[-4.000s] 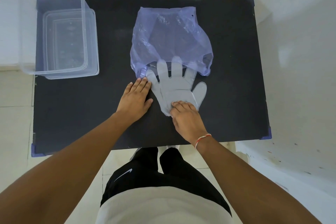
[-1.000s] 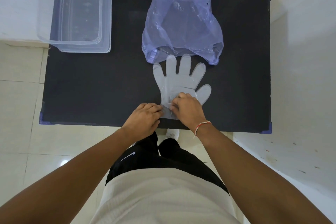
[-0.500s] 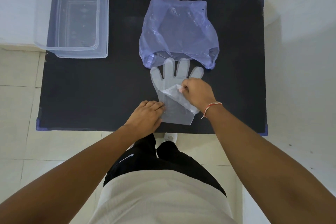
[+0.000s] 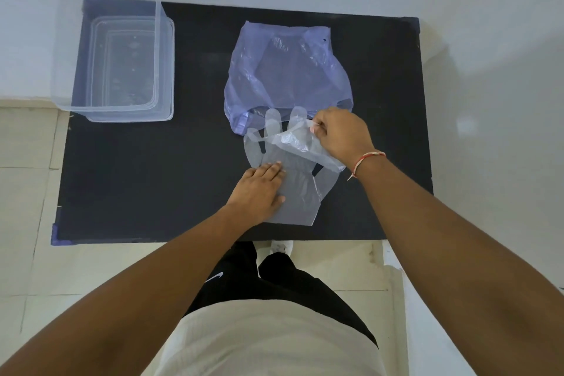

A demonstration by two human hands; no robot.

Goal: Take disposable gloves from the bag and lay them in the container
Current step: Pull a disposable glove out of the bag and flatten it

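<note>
A thin clear disposable glove [image 4: 300, 192] lies flat on the black table [image 4: 152, 180], fingers pointing toward the mouth of the pale purple bag [image 4: 287, 70]. My left hand [image 4: 259, 192] presses flat on the glove's cuff side, fingers together. My right hand [image 4: 340, 134] pinches the cuff edge of a top glove layer [image 4: 293, 139] and has it peeled up and folded back over the fingers. The clear plastic container [image 4: 122, 70] stands at the table's far left corner, nothing visible inside.
A white wall runs behind and to the right of the table. Tiled floor shows at the left and below the near table edge. My legs and a white shoe are just under that edge.
My right hand has lifted the top glove layer farther up and away, toward the bag. My left hand has slid forward onto the lower glove and holds it down.
</note>
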